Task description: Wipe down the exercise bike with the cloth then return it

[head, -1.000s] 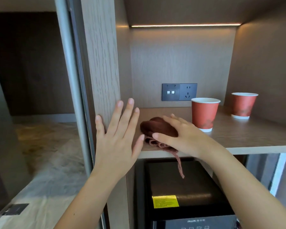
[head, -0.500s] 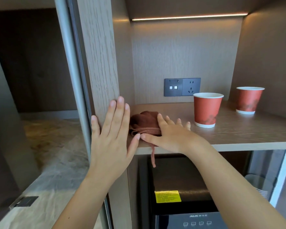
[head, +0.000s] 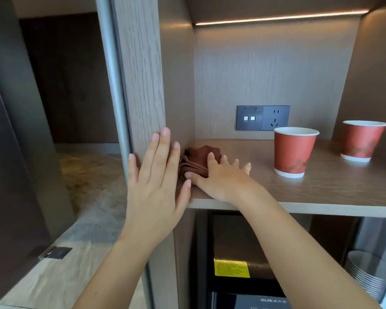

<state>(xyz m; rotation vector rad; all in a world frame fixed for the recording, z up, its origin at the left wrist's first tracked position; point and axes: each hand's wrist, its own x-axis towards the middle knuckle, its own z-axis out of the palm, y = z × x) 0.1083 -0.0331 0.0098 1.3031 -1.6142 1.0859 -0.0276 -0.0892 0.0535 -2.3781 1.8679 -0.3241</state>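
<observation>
Cloth [head: 200, 156], reddish-brown and folded into layers, lies on the pale wooden shelf [head: 321, 192], set right in the corner against the wood-grain cabinet upright [head: 140, 85]. Right hand [head: 218, 177] lies over its near side, fingers straight and spread, forefinger on top of the folds, thumb along the front edge. Nothing is curled round the fabric, so this reads as a press or nudge that tucks the bundle snug to the upright, not a pick-up. Left hand [head: 156, 181] is flat on the upright's front face, fingers straight, holding nothing. It is likely a brace for the reach into the shelf.

One red paper cup [head: 294, 151], white-rimmed, stands further along from the upright, near the right hand but not touching it. A second red paper cup [head: 363, 140] stands well beyond. Dark grey socket plate [head: 263, 118] is on the back wall, some way in from the upright. Below the shelf, beside the upright, is a black appliance [head: 243, 288] bearing a yellow label [head: 231, 268].

No exercise bike in sight. Judging by where the cloth lies, this is the return step, all but done. What is left is to lift the right hand away without dragging the folds open or brushing the red paper cup.
</observation>
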